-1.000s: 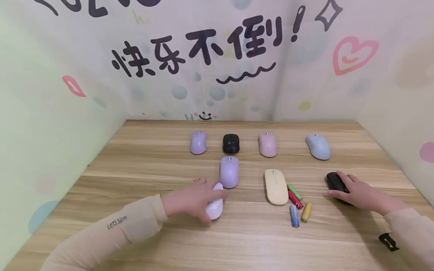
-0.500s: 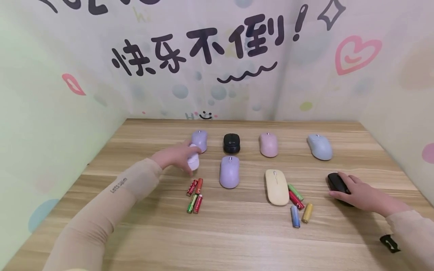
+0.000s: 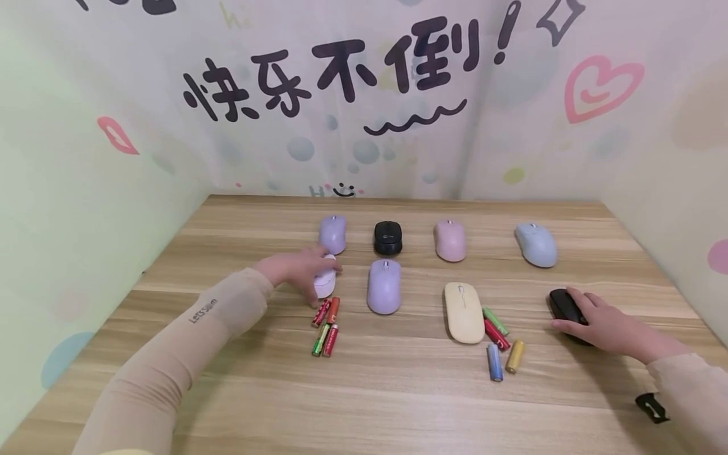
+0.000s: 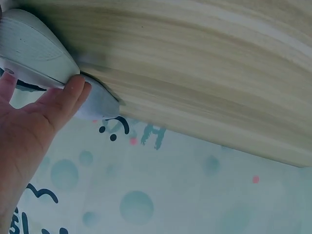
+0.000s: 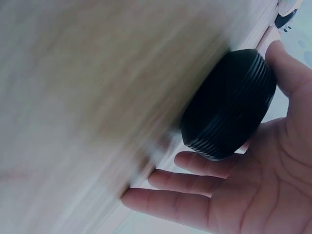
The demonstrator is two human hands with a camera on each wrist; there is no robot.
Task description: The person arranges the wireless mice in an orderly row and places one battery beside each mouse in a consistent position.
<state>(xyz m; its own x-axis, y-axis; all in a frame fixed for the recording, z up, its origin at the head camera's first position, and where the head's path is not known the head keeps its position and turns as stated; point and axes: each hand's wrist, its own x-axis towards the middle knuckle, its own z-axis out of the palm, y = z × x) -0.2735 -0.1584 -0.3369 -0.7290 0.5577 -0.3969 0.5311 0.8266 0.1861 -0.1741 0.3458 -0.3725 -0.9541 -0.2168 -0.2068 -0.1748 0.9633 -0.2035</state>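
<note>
In the head view my left hand holds a white computer mouse, thumb on its near side and fingers over the far side. Just behind it is a lilac mouse. The left wrist view shows fingertips against the white mouse, with its bottom edge close to the table. Over on the right, my right hand grips a black mouse with thumb and forefinger. In the right wrist view the other fingers stretch out beside the black mouse.
A second lilac mouse and a cream mouse lie mid-table. Black, pink and blue mice stand behind. Red and green batteries lie left; several coloured batteries lie beside the cream mouse.
My left hand has carried the white mouse leftward and away from me, then slightly back, uncovering the batteries on the left. My right hand stays on the black mouse.
</note>
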